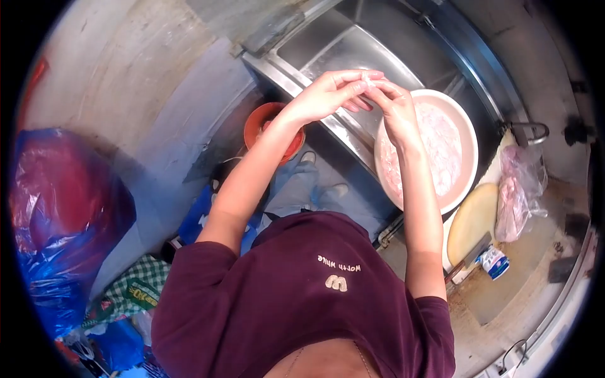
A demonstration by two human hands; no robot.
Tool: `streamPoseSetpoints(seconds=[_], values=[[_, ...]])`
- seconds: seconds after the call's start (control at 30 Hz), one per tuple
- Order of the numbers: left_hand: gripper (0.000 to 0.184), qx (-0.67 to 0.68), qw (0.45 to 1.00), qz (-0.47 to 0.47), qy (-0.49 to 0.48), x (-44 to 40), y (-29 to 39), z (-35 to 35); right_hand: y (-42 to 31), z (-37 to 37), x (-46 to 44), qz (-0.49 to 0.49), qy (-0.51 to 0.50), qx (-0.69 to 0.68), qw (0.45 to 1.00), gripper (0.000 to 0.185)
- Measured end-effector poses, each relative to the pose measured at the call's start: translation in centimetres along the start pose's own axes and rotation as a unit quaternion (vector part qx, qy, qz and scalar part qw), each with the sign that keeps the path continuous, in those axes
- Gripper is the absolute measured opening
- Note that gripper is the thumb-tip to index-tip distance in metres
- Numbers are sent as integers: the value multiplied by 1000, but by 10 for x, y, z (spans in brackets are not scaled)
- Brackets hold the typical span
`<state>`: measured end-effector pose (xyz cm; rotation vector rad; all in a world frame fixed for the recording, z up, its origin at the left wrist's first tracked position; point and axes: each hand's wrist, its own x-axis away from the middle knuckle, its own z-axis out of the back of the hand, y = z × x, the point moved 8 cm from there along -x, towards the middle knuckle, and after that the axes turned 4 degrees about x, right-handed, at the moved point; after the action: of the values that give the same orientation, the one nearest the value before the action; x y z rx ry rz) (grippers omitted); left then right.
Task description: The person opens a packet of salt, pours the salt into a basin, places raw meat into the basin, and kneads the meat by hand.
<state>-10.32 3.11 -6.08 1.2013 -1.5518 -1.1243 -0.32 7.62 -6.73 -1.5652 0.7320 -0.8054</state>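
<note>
Both hands meet above the metal sink (pixel 353 53), near the rim of a large pale basin (pixel 469 145). My left hand (pixel 334 94) has its fingers pinched on a small whitish, wet-looking piece (pixel 368 80). My right hand (pixel 394 104) comes from the basin side, with thumb and fingertips pressed on the same piece. What the piece is cannot be made out. Inside the basin lie pale pink, wet pieces that look like raw meat (pixel 438 148), partly hidden by my right hand and forearm.
An orange bucket (pixel 255 126) stands on the floor left of the sink. Right of the basin are a round board (pixel 472 220), a knife (pixel 469 255), a plastic bag of pink meat (pixel 513 201) and a small white-blue packet (pixel 493 261). A large red-blue bag (pixel 69 208) stands far left.
</note>
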Motion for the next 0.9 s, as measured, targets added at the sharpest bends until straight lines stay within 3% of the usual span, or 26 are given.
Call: streamPoseSetpoints(seconds=[0.1,0.23,0.33,0.5,0.57,0.63,0.73,0.8,0.83,0.9], values=[[36,-48,996,-45,54,13,3,23,11,-24,-11,-28,-109,-149,983,13],[33,-35,991,-63,111,32,2,48,8,-49,-22,-4,-108,-26,994,18],[30,7,987,-77,144,45,2,63,13,-69,-29,-16,-132,-50,990,20],[27,-39,984,-34,169,72,-8,96,29,-101,-41,-48,-181,-95,978,18],[28,-28,981,-22,192,88,-23,118,28,-117,-41,-49,-206,-20,977,15],[32,-40,976,48,209,109,-37,143,31,-133,-40,-50,-235,57,969,14],[28,-16,943,104,315,153,-71,185,47,-159,-42,21,-248,165,954,15],[26,-19,909,117,400,184,-102,212,59,-182,-37,71,-266,242,930,17],[25,-27,897,134,421,196,-112,221,60,-198,-33,120,-310,336,881,18],[25,-41,869,169,463,220,-133,235,78,-218,-26,172,-353,378,839,23]])
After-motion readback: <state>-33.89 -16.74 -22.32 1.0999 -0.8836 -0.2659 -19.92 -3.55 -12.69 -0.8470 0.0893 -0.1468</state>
